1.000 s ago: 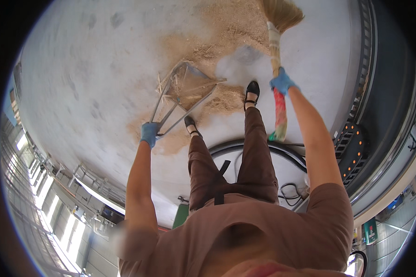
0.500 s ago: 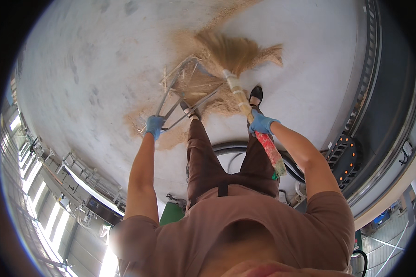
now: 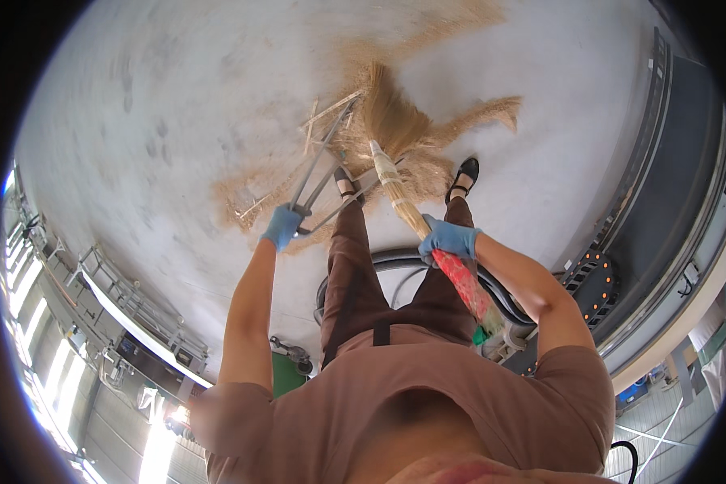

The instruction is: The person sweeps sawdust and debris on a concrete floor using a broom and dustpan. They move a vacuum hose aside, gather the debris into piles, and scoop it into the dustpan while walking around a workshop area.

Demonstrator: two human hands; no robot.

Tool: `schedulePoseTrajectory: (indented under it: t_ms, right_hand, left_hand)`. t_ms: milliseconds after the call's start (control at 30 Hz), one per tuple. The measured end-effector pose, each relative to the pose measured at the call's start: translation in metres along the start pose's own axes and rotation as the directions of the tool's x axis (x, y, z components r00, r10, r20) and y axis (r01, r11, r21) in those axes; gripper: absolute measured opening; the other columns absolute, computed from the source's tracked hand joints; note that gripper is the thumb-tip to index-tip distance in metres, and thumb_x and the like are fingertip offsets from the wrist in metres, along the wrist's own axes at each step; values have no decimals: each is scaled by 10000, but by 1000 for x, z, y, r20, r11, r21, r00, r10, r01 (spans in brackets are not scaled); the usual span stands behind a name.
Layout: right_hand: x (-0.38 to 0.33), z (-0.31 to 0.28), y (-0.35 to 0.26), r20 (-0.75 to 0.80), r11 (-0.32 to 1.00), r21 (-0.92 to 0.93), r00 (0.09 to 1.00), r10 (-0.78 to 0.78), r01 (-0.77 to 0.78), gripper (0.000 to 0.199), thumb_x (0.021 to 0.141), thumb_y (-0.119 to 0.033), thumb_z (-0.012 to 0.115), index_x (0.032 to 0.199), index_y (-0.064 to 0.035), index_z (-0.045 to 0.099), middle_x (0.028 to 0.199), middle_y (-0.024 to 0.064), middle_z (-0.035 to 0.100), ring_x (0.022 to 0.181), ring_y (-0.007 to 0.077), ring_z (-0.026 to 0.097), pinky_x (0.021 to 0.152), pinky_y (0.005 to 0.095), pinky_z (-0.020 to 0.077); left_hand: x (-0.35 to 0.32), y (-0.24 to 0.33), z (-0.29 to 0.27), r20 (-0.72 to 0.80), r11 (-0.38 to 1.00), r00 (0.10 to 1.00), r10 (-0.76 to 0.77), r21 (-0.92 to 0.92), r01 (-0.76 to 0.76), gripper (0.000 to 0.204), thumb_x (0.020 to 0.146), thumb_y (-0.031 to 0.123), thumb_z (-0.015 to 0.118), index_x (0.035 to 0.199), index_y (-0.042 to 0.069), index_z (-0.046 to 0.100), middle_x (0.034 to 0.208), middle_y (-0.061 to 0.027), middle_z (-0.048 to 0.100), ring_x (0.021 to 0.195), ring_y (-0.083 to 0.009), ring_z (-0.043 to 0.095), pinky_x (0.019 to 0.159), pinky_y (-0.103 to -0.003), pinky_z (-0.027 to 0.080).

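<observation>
My left hand (image 3: 282,227), in a blue glove, is closed around the grip of a metal-framed dustpan (image 3: 321,158). Its grey bars run forward to the floor near my left shoe; the broom and the debris hide much of the pan. In my right hand (image 3: 448,238), also gloved in blue, is a straw broom (image 3: 394,113) with red wrapping on its handle. The bristles rest on sawdust (image 3: 480,117) at the front of the dustpan. Thin wood strips (image 3: 331,110) lie at the dustpan's far left side.
My shoes stand on the pale floor (image 3: 177,105), either side of the sawdust. A black hose (image 3: 395,260) curves behind my legs. Along the right runs a dark machine bed (image 3: 669,161) with orange-dotted parts. Metal racks (image 3: 129,290) stand at the lower left.
The broom head has swept left, up to the dustpan, and its bristles are less blurred. The dustpan's front has tilted, and its pan shows less than before. Both hands keep their grip.
</observation>
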State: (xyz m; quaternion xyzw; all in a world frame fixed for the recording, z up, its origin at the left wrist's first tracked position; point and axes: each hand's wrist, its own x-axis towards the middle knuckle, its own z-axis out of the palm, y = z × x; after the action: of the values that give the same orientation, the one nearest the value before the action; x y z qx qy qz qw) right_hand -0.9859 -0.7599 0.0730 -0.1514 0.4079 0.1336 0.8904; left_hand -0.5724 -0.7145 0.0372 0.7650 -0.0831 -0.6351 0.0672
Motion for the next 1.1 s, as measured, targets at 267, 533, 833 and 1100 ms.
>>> schedulePoseTrajectory:
  t_ms: [267, 533, 833, 1100]
  right_hand:
    - [-92, 78, -24, -186, 986, 162, 981, 63, -33, 942, 698, 50, 628, 1497, -70, 142, 657, 123, 569, 476, 204, 569, 435, 306, 472]
    - [-178, 105, -34, -395, 970, 67, 899, -189, 234, 901, 718, 20, 645, 1528, -76, 264, 718, 66, 562, 494, 146, 543, 457, 267, 459]
    - [-208, 94, -43, -477, 969, 74, 862, -172, 234, 941, 700, 13, 628, 1526, -204, 232, 732, 196, 630, 491, 251, 625, 428, 379, 545]
    - [-153, 78, -87, -467, 946, 144, 863, -196, 292, 589, 796, -13, 540, 1348, -178, 418, 812, 172, 626, 535, 210, 632, 437, 360, 559]
  left_hand:
    - [-12, -74, -13, 91, 967, 994, 57, -253, -32, 519, 715, -162, 510, 1195, 8, 615, 967, -81, 608, 782, -248, 654, 650, -365, 593]
    - [-28, -103, -24, 94, 910, 985, 147, -404, -98, 535, 655, -144, 555, 1177, -40, 605, 1024, -132, 639, 860, -260, 666, 749, -385, 600]
    - [-159, -110, -9, -53, 868, 976, 209, -450, -210, 398, 713, -21, 602, 1100, 44, 665, 906, -68, 649, 808, -160, 592, 617, -373, 502]
    - [-157, -88, -45, -5, 862, 973, 233, -461, -209, 381, 792, 170, 741, 1158, 82, 687, 977, -62, 696, 944, -147, 632, 844, -302, 512]
